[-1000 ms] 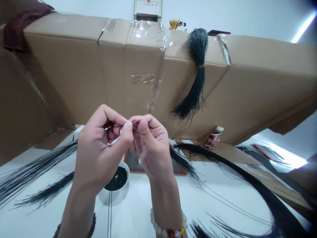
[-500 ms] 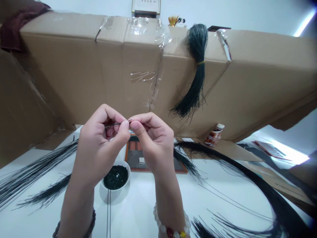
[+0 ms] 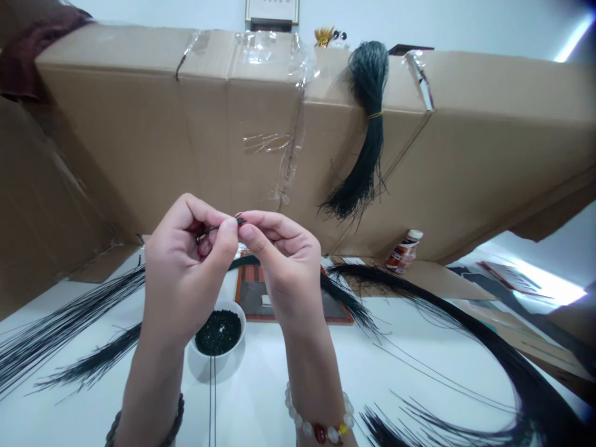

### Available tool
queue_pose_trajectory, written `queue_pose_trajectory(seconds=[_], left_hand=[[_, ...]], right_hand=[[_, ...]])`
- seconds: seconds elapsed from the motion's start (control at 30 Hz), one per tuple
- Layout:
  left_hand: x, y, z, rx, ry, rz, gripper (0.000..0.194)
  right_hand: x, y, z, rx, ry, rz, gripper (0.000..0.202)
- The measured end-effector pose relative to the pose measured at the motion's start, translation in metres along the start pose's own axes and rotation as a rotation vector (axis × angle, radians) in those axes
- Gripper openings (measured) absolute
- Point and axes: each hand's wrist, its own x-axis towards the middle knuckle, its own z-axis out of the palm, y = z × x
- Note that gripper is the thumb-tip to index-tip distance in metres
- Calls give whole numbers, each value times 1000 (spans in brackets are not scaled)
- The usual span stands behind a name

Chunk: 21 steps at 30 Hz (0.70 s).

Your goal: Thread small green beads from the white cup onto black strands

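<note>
My left hand (image 3: 193,267) is closed in a pinch on a thin dark cord (image 3: 208,232). The fingertips of my right hand (image 3: 288,267) pinch the cord's end, touching the left thumb. Where the fingertips meet, a tiny dark green piece (image 3: 240,221) with a reddish bit shows; it looks like a bead or knot, but is too small to tell. Below the left hand, a white bowl (image 3: 243,329) holds many small dark green beads (image 3: 218,333). Two dark strands (image 3: 212,397) hang in front of the bowl; their upper ends are hidden.
Behind the hands lies a brown-framed tray (image 3: 342,318). Bundles of dark cord lie left (image 3: 93,310) and right (image 3: 484,335) on the white table (image 3: 261,385). Another tied bundle (image 3: 372,130) hangs over a cardboard wall (image 3: 209,136). A bottle (image 3: 404,251) stands at the right.
The fingertips have shifted slightly left and up, and the green piece now shows between them. Both hands keep their pinch. The two hanging strands have moved a little right.
</note>
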Motion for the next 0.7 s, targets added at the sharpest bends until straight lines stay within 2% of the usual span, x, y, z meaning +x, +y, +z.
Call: queue_pose_trajectory(seconds=[0.27,0.47,0.7], left_hand=[[-1,-3,3,-156,-71,34,19],[2,-11,4,-223,-56,189,17],[1,-7,3,-161,-52,158,17]], right_hand=[[1,-2,3,43,23,-24,5],[1,-5,3,7,29,-30,4],[0,-5,3,-28,25,-58,7]])
